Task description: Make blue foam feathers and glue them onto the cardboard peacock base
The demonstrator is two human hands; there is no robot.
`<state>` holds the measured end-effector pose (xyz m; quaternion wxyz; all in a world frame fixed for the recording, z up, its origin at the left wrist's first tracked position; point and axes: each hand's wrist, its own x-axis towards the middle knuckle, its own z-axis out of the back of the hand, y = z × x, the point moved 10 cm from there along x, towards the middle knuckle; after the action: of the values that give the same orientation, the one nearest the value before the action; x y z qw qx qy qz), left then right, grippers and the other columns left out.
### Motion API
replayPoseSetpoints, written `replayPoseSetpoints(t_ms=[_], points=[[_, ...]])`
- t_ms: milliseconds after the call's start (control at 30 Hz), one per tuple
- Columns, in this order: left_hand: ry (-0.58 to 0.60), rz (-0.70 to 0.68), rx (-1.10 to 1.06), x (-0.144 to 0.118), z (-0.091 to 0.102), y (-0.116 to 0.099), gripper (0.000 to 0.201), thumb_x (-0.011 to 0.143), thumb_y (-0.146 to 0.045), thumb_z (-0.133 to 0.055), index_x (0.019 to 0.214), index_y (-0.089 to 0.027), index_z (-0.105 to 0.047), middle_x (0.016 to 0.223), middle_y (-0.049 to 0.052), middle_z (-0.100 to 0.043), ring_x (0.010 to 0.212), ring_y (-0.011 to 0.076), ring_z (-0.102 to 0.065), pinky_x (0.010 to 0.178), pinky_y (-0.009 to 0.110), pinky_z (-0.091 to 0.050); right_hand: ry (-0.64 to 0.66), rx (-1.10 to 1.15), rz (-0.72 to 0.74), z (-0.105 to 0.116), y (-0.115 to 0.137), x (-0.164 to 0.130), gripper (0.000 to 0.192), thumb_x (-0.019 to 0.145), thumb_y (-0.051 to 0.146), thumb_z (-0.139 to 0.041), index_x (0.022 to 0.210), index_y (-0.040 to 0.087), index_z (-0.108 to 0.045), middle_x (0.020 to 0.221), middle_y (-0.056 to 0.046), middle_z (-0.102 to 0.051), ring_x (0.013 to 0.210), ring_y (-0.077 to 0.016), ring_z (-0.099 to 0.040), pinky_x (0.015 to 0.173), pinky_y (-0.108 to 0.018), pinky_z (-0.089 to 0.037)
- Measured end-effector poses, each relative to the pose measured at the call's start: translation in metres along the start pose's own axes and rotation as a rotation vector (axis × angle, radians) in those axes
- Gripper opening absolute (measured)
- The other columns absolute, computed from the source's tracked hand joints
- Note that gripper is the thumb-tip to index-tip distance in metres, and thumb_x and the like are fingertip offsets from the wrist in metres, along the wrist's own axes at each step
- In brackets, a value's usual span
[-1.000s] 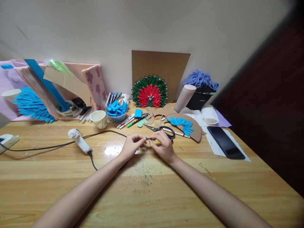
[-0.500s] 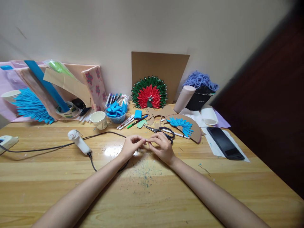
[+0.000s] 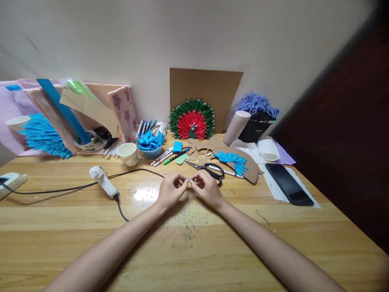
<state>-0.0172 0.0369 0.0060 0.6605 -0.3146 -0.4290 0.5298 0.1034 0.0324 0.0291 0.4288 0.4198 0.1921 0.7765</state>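
My left hand [image 3: 172,190] and my right hand [image 3: 208,189] meet above the middle of the wooden table, thumbs and forefingers pinched tip to tip. Whatever sits between the fingertips is too small to name. Just beyond my right hand lie black-handled scissors [image 3: 212,171], blades pointing left. A green paper leaf shape [image 3: 180,159] rests near the scissor tips. To the right of these is a cardboard fan shape [image 3: 249,166], partly covered with blue petal-like pieces [image 3: 232,161]. Behind stands a finished-looking peacock fan in red and green [image 3: 192,121].
A white corded hot glue gun [image 3: 103,182] lies left of my hands, its black cable [image 3: 139,170] curving behind them. Farther back are a paper cup [image 3: 127,154], a bowl of blue pieces [image 3: 151,146] and markers [image 3: 162,156]. A phone [image 3: 288,184] lies on paper at right.
My fingertips have drawn closer together, and my left hand has shifted slightly right. The whole view has moved a little; the objects on the table stay in place.
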Motion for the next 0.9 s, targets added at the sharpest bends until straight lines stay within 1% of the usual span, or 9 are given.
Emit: replayPoseSetpoints(t_ms=[200,333,433,533,700,800,900], points=[[0.022,-0.013,0.032,0.000,-0.002,-0.002,0.021,0.076,-0.034,-0.053,0.067,-0.016,-0.057,0.057,-0.001,-0.054,0.050,0.0104,-0.045,0.050,0.021,-0.033,0.037,0.017,0.006,-0.004,0.000,0.000,0.007,0.081,0.021,-0.052,0.074,0.019,-0.054,0.071,-0.003,-0.056,0.064,-0.0151,-0.051,0.055,-0.026,-0.040],[0.017,-0.089,0.059,-0.001,0.000,-0.013,0.018,0.078,-0.030,-0.050,0.068,-0.016,-0.056,0.061,0.000,-0.054,0.053,0.0104,-0.045,0.052,0.022,-0.034,0.062,0.052,-0.028,-0.007,-0.003,0.000,0.007,0.081,0.023,-0.053,0.075,0.019,-0.052,0.073,-0.002,-0.056,0.063,-0.0136,-0.050,0.053,-0.024,-0.039],[0.022,-0.132,0.084,-0.002,0.000,-0.019,0.016,0.079,-0.027,-0.049,0.068,-0.017,-0.054,0.062,0.000,-0.052,0.054,0.0104,-0.044,0.052,0.022,-0.034,0.102,0.074,-0.039,-0.011,-0.004,0.001,0.009,0.081,0.025,-0.053,0.074,0.019,-0.051,0.071,0.000,-0.054,0.061,-0.0124,-0.049,0.052,-0.023,-0.038],[0.039,-0.143,0.097,-0.003,-0.002,-0.022,0.015,0.079,-0.025,-0.048,0.066,-0.017,-0.050,0.061,-0.001,-0.050,0.054,0.0105,-0.043,0.052,0.022,-0.033,0.135,0.096,-0.029,-0.014,-0.002,0.001,0.012,0.082,0.024,-0.051,0.071,0.019,-0.049,0.068,0.001,-0.051,0.061,-0.0121,-0.047,0.053,-0.023,-0.037],[0.053,-0.160,0.107,-0.003,-0.005,-0.024,0.015,0.080,-0.024,-0.047,0.066,-0.017,-0.048,0.062,-0.001,-0.049,0.056,0.0109,-0.043,0.053,0.023,-0.033,0.181,0.132,0.006,-0.017,0.004,0.000,0.011,0.083,0.019,-0.048,0.072,0.019,-0.049,0.070,0.000,-0.051,0.065,-0.0125,-0.048,0.057,-0.023,-0.038],[0.071,-0.129,0.069,-0.003,-0.006,-0.020,0.017,0.081,-0.027,-0.047,0.067,-0.017,-0.050,0.064,0.000,-0.051,0.057,0.0113,-0.045,0.054,0.023,-0.035,0.178,0.158,-0.006,-0.016,0.002,0.001,0.012,0.083,0.019,-0.047,0.072,0.019,-0.050,0.071,0.000,-0.052,0.066,-0.0125,-0.048,0.058,-0.023,-0.039],[0.062,-0.025,-0.033,0.000,-0.005,-0.006,0.021,0.081,-0.034,-0.047,0.071,-0.017,-0.053,0.065,0.000,-0.055,0.057,0.0120,-0.048,0.054,0.023,-0.037,0.145,0.214,-0.074,-0.014,-0.006,0.003,0.010,0.084,0.022,-0.047,0.076,0.018,-0.051,0.071,0.000,-0.053,0.063,-0.0120,-0.049,0.056,-0.023,-0.039]])
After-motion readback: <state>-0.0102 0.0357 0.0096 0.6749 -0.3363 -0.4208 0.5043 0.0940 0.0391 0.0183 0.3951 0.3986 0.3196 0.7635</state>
